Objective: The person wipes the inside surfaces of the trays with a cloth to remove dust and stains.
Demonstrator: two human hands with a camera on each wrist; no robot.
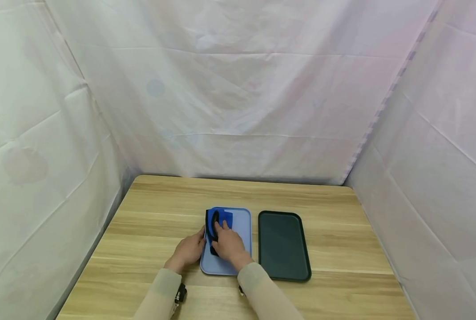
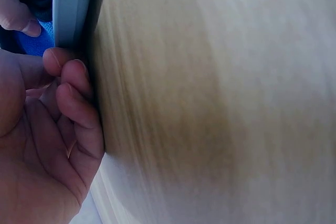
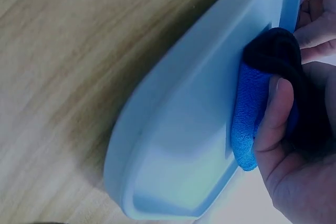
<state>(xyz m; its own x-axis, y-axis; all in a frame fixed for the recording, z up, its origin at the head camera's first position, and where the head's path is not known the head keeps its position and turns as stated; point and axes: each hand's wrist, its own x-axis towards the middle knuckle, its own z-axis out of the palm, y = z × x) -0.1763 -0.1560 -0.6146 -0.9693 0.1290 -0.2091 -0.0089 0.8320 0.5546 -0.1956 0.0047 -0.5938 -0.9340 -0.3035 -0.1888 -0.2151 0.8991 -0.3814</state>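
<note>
A: How many hands do you have in view, and what are they on?

B: You have two. Your right hand (image 1: 229, 244) rests on one blue cloth (image 1: 227, 217) with black edging; two of its fingers reach forward over the fabric, spread apart, and the thumb presses against the folded side.

A: And your left?

B: Your left hand (image 1: 190, 249) touches the left rim of the light blue tray (image 1: 244, 231). Its fingertips sit close together, loosely bent; I cannot tell whether they pinch that rim.

A: Where does your cloth lie?

B: On the left part of that tray, folded over itself, its far left corner reaching across the rim.

A: Count your trays.

B: Two, side by side and just apart. The dark green tray (image 1: 284, 244) lies to the right, touched by neither hand.

A: The rest around you?

B: One wood-grained table (image 1: 150, 222) under both trays, two pale sleeves (image 1: 163, 284) on your arms, one black device (image 1: 180, 293) at your left wrist, and white fabric (image 1: 238, 98) on three sides.
</note>
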